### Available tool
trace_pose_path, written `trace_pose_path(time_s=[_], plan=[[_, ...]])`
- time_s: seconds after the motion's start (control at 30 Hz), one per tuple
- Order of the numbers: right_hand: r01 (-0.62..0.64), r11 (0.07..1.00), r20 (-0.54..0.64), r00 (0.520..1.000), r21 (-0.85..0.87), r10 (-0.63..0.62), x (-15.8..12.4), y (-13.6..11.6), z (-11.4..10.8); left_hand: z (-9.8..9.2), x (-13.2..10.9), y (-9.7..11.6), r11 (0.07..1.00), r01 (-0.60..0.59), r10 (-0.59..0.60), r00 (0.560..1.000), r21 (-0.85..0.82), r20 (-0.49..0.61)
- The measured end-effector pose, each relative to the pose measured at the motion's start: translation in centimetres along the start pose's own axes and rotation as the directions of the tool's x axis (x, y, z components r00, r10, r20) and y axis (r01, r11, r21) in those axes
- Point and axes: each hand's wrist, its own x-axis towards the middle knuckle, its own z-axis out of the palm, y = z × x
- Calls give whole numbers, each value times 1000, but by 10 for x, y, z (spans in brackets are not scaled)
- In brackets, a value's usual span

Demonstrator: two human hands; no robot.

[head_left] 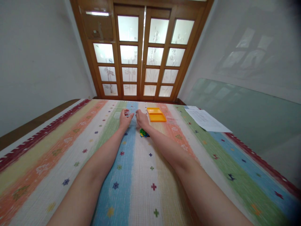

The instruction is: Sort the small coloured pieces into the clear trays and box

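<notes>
Both hands are over the far middle of the striped cloth, a small gap between them. My left hand (125, 118) has its fingers curled and its thumb reaching toward the right, around something clear and too small to make out. My right hand (142, 119) is closed, fingertips pointing left, and what it pinches, if anything, is hidden. Just below the right wrist lies a small pile of green, blue and yellow pieces (144, 133), partly covered by the forearm. An open orange case (158, 117) with compartments sits right of the right hand.
White printed sheets (207, 120) lie at the right edge of the striped tablecloth (141, 175). A clear, flat item (172, 120) is beside the orange case, and another pale clear one (117, 115) is left of my left hand. Wood-framed glass doors (141, 62) stand beyond.
</notes>
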Motion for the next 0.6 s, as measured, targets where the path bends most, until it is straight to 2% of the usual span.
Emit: trace_pose_path(time_s=[0.07, 0.17, 0.27, 0.33, 0.47, 0.6], plan=[[-35, 999, -29, 999, -5, 35, 4, 2, -4, -1, 0, 2, 1000, -4, 4, 1000, 4, 0], [-52, 999, -69, 996, 14, 53, 8, 8, -12, -2, 2, -1, 993, 80, -80, 997, -83, 4], [-52, 998, -80, 995, 24, 54, 9, 17, -20, -1, 4, -7, 965, 137, -123, 989, -223, 79], [-57, 998, -73, 996, 27, 59, 8, 24, -26, -1, 5, -11, 959, 140, -111, 986, -247, 127], [-65, 997, -84, 994, 40, 68, 2, 37, -29, 0, 8, -15, 977, 183, -165, 973, -106, 161], [-39, 999, -141, 989, 34, 43, -7, 46, -23, -3, 10, -18, 977, 211, -211, 972, 12, 106]])
